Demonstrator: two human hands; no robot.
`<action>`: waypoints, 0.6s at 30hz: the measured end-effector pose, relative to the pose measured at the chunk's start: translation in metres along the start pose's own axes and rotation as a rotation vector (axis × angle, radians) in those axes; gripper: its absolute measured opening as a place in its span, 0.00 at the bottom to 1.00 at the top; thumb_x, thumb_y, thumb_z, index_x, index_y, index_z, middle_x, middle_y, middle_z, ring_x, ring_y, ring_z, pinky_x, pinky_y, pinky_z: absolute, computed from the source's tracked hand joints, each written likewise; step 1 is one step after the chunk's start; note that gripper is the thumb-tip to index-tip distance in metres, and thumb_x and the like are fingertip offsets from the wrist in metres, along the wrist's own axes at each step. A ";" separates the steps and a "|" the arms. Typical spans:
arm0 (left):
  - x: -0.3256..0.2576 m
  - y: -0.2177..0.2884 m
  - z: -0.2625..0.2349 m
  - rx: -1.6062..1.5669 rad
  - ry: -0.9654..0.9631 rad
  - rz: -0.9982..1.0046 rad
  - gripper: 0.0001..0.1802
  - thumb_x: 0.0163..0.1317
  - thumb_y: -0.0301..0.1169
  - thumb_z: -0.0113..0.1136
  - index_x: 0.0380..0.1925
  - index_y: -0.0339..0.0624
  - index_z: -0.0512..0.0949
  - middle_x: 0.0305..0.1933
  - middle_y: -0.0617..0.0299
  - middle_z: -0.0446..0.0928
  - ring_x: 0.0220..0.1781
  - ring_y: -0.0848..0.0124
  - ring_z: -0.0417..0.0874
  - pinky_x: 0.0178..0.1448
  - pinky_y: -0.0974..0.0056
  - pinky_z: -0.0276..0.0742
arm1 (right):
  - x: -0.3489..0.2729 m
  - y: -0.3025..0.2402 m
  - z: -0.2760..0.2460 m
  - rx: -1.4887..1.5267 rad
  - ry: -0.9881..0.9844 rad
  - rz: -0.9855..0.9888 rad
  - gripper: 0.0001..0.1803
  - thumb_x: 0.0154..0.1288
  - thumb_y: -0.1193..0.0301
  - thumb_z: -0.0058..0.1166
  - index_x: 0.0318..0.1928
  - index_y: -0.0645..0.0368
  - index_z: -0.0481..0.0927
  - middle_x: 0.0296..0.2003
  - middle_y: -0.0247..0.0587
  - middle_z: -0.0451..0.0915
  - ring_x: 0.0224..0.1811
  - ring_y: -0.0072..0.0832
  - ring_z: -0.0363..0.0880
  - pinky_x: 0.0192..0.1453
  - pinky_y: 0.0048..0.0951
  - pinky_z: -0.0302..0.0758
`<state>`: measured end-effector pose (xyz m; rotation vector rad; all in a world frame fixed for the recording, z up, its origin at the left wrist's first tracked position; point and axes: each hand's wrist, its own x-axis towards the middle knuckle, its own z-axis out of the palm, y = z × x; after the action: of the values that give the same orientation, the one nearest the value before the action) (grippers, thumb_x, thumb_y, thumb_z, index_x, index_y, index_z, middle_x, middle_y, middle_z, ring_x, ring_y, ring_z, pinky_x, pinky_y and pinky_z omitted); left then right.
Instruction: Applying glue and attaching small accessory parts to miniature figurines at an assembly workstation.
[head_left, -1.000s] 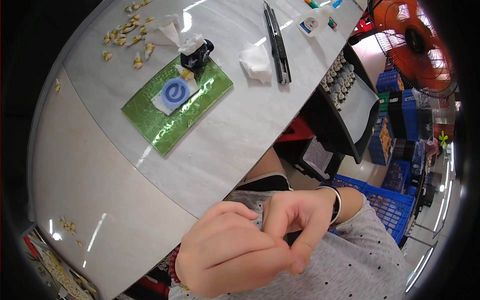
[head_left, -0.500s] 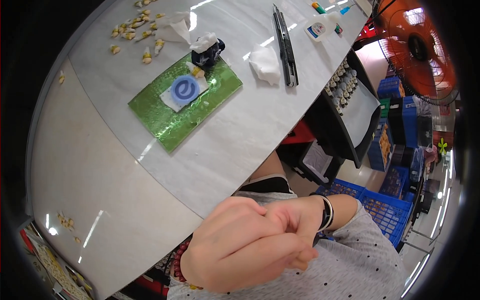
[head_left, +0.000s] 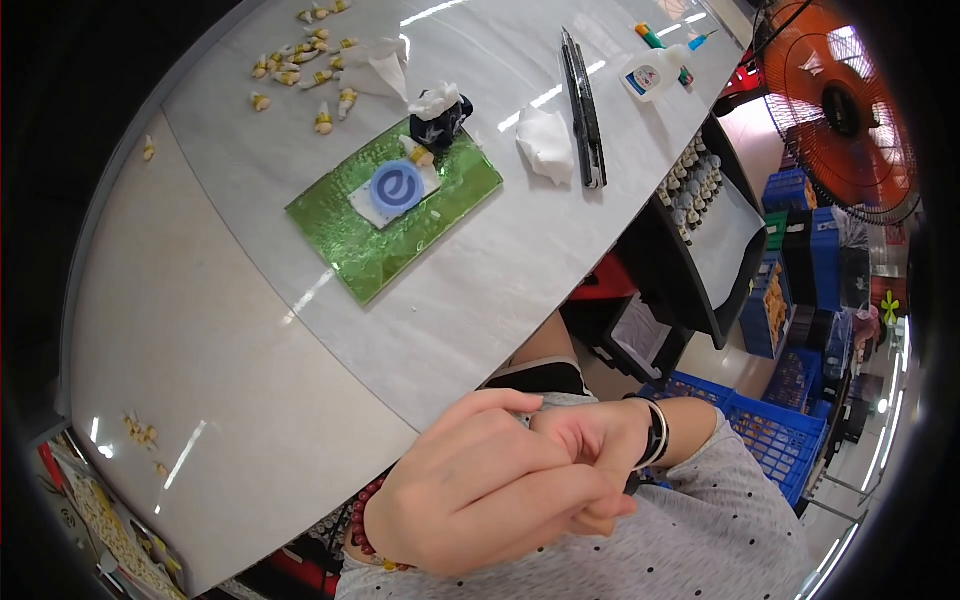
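My left hand (head_left: 465, 490), a red bead bracelet at its wrist, is closed in front of my body with its back toward the view. Behind and against it is my right hand (head_left: 590, 435), wearing a bangle and dark band, its fingers curled and largely covered by the left. Whatever lies between the fingers is hidden. Beyond the hands, on the table, lies a green slab (head_left: 355, 270) bearing a white pad (head_left: 363, 210) and a round blue mould (head_left: 397, 188). A small cream figurine piece (head_left: 418, 155) with a yellow band rests beside the mould, next to a dark lump (head_left: 440, 125) topped with white tissue.
Several small figurine pieces (head_left: 287, 75) lie at the far left near crumpled tissue (head_left: 375, 75). Tweezers (head_left: 582, 110), more tissue (head_left: 546, 145) and a glue bottle (head_left: 650, 78) lie farther right. A black tray (head_left: 722, 240) of small pieces adjoins the table edge; an orange fan (head_left: 840, 105) stands beyond.
The view has shifted slightly, so the table things appear a little farther right. My hands stay pressed together; the left index finger looks slightly more lifted.
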<state>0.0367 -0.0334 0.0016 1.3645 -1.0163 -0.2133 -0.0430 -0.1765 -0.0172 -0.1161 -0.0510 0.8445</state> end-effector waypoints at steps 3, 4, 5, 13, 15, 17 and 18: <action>0.000 0.002 0.001 -0.006 0.001 -0.003 0.13 0.32 0.24 0.63 0.24 0.45 0.81 0.20 0.69 0.71 0.19 0.76 0.70 0.39 0.62 0.75 | -0.001 0.002 0.000 0.007 -0.002 -0.010 0.12 0.57 0.70 0.55 0.29 0.69 0.73 0.12 0.39 0.71 0.13 0.21 0.69 0.23 0.23 0.71; 0.000 0.003 0.001 -0.007 0.008 -0.015 0.12 0.32 0.23 0.62 0.24 0.45 0.81 0.20 0.69 0.71 0.19 0.76 0.70 0.39 0.62 0.75 | -0.001 0.003 0.000 0.013 -0.005 -0.026 0.11 0.57 0.70 0.55 0.30 0.69 0.74 0.12 0.39 0.71 0.13 0.20 0.69 0.23 0.23 0.71; -0.001 0.004 0.002 -0.005 0.008 -0.014 0.12 0.32 0.23 0.62 0.24 0.45 0.81 0.20 0.69 0.71 0.19 0.76 0.70 0.39 0.62 0.75 | -0.002 0.003 0.001 0.012 -0.006 -0.025 0.11 0.57 0.70 0.55 0.30 0.69 0.74 0.12 0.39 0.71 0.13 0.20 0.69 0.23 0.23 0.71; 0.002 0.003 -0.004 0.095 -0.021 0.052 0.07 0.40 0.32 0.65 0.22 0.45 0.81 0.19 0.70 0.72 0.17 0.77 0.69 0.45 0.55 0.74 | -0.005 0.002 0.001 -0.040 0.043 -0.012 0.10 0.58 0.72 0.54 0.33 0.69 0.74 0.14 0.38 0.72 0.14 0.18 0.68 0.22 0.20 0.69; 0.001 0.005 -0.001 0.114 -0.001 0.052 0.07 0.40 0.33 0.64 0.24 0.47 0.81 0.20 0.73 0.71 0.18 0.78 0.68 0.46 0.58 0.74 | -0.005 0.002 0.001 -0.070 0.024 -0.015 0.10 0.58 0.72 0.54 0.33 0.69 0.74 0.15 0.37 0.72 0.14 0.18 0.68 0.22 0.20 0.69; -0.001 0.007 0.000 0.130 0.019 0.052 0.08 0.41 0.33 0.64 0.26 0.50 0.81 0.22 0.76 0.70 0.18 0.80 0.67 0.46 0.61 0.75 | -0.005 0.001 0.003 -0.100 0.009 -0.019 0.10 0.57 0.72 0.54 0.33 0.69 0.74 0.15 0.36 0.72 0.14 0.17 0.68 0.22 0.19 0.69; -0.001 0.009 -0.001 0.151 0.035 0.049 0.09 0.41 0.34 0.64 0.26 0.49 0.81 0.22 0.76 0.71 0.18 0.79 0.68 0.48 0.59 0.74 | -0.004 -0.002 0.005 -0.103 0.043 0.014 0.10 0.58 0.72 0.54 0.32 0.69 0.74 0.16 0.37 0.73 0.14 0.16 0.68 0.22 0.18 0.68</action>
<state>0.0328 -0.0299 0.0089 1.4727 -1.0525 -0.0771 -0.0448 -0.1800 -0.0124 -0.2314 -0.0528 0.8533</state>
